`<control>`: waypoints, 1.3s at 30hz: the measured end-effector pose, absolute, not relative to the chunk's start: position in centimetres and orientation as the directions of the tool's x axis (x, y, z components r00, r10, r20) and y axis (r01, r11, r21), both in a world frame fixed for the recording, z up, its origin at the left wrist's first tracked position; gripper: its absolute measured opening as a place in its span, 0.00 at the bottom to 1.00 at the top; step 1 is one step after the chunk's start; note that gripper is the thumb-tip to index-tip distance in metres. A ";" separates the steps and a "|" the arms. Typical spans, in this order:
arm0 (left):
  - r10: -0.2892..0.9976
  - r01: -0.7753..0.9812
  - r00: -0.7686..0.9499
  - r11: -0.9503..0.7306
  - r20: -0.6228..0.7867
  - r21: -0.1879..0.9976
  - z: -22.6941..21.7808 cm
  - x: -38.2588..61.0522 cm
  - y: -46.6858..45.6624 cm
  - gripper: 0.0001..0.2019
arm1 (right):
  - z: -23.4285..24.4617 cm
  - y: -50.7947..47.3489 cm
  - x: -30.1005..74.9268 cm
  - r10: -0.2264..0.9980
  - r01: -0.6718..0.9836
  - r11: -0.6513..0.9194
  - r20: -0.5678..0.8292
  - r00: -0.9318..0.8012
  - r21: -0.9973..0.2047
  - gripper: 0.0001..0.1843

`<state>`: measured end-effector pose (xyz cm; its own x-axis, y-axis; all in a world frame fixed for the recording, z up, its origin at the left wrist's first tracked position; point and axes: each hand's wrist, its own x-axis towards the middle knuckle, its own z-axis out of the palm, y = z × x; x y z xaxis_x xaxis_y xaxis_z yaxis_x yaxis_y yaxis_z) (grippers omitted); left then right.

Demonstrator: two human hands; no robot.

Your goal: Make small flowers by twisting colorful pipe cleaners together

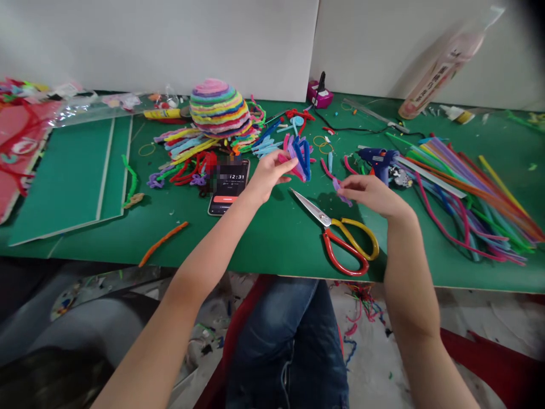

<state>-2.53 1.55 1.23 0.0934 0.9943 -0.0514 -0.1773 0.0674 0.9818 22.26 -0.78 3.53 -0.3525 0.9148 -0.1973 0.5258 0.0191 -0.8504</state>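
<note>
My left hand (272, 173) is closed round several bent pipe cleaners (301, 158) in pink, purple and blue, raised a little over the green table. To its right, my right hand (361, 192) pinches a short purple pipe cleaner (342, 191). Between and below the hands lie scissors (327, 221) with one red and one yellow handle, blades slightly apart. A phone (230, 186) rests beside my left wrist. Just beyond my right hand sits a blue glue gun (378, 161).
A striped pipe-cleaner dome (219, 108) stands at the back on loose pieces. Long pipe cleaners (472, 199) are heaped at right. A green board (72, 170) lies at left, and an orange pipe cleaner (162, 244) near the front edge. A tall plastic-wrapped pack (443, 71) leans on the wall.
</note>
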 end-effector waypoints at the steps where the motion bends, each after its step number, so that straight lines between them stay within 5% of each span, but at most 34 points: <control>1: 0.991 -0.162 0.118 0.075 -0.056 0.984 1.2 -2.5 1.5 0.12 | 3.4 -0.8 21.9 0.937 0.450 0.005 -0.153 -0.314 -0.893 0.11; 8: 0.980 -0.070 0.196 0.043 -0.028 0.997 0.9 -2.0 1.0 0.11 | 2.2 -0.7 18.7 0.984 0.007 -0.112 -0.112 -0.135 -0.994 0.14; 18: 0.981 0.012 0.189 -0.037 0.034 0.999 1.3 -1.5 0.7 0.07 | 1.5 -0.9 17.2 0.997 0.048 0.070 0.069 -0.019 -0.996 0.10; 39: 0.983 0.083 0.182 -0.046 0.030 0.995 1.4 -1.4 0.4 0.07 | 1.3 -1.1 16.7 0.990 0.105 0.141 0.140 -0.011 -0.984 0.10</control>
